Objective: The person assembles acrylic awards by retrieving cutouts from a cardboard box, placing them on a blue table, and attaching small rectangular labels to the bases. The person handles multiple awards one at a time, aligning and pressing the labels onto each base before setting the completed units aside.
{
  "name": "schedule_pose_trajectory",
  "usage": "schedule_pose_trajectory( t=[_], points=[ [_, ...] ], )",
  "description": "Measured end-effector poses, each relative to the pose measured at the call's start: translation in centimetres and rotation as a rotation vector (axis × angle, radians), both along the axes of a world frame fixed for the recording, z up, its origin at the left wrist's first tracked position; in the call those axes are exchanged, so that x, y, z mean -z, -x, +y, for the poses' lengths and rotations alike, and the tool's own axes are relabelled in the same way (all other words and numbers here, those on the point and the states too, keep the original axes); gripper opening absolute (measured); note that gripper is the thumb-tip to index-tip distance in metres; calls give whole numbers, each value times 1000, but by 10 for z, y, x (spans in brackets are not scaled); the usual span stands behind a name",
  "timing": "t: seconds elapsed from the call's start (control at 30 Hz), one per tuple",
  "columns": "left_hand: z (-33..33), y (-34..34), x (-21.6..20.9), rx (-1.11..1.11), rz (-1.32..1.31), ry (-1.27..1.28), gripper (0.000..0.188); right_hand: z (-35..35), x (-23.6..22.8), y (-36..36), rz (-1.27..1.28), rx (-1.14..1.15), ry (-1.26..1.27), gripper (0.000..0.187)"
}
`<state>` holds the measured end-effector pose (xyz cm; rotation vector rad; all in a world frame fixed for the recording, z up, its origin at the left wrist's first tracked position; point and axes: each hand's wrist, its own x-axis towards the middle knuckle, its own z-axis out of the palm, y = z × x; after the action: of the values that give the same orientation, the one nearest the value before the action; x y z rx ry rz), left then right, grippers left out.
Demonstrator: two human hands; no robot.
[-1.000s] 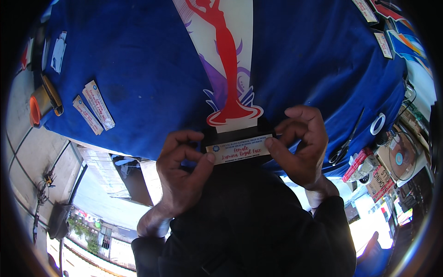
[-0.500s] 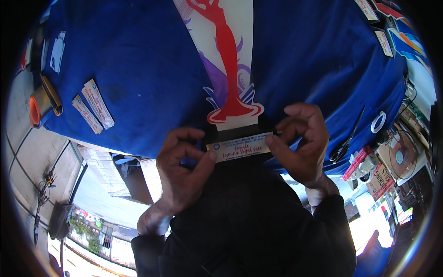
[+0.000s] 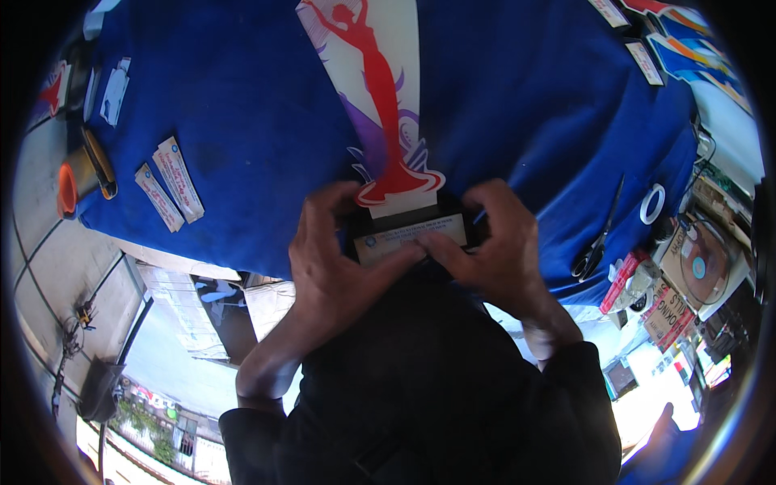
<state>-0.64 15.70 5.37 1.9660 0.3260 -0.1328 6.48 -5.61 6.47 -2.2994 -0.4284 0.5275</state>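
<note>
A trophy lies on the blue cloth (image 3: pixel 234 105) in front of me, its flat white plaque (image 3: pixel 382 97) bearing a red figure and purple swirls. At its near end is a black base (image 3: pixel 402 216) with a pale printed label (image 3: pixel 380 242) on its front. My left hand (image 3: pixel 327 242) grips the base from the left, its thumb laid across the label. From the right side my right hand (image 3: pixel 495 242) does the same, and the two thumb tips nearly meet at the label's middle. Their fingertips are partly hidden behind the base.
Several loose label strips (image 3: pixel 168 186) lie to the left, near a cutter (image 3: pixel 99 164) and an orange roll (image 3: pixel 68 190). On the right are black scissors (image 3: pixel 596 249) and a white tape ring (image 3: pixel 651 204). More trophies (image 3: pixel 695 52) lie at the far right.
Both hands have closed in on the base, and the thumbs have moved from the label's ends to its middle. The trophy appears slightly farther left and more of its top shows.
</note>
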Motion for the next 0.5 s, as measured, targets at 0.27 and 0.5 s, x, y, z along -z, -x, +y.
schedule_pose_trajectory(
  t=[0.27,0.5],
  points=[
    [-3,0,1,-131,186,184,44,-3,6,1,-20,8,-125,39],
    [-19,0,-13,-461,-159,519,27,46,-15,17,-216,48,91,78]
  ],
)
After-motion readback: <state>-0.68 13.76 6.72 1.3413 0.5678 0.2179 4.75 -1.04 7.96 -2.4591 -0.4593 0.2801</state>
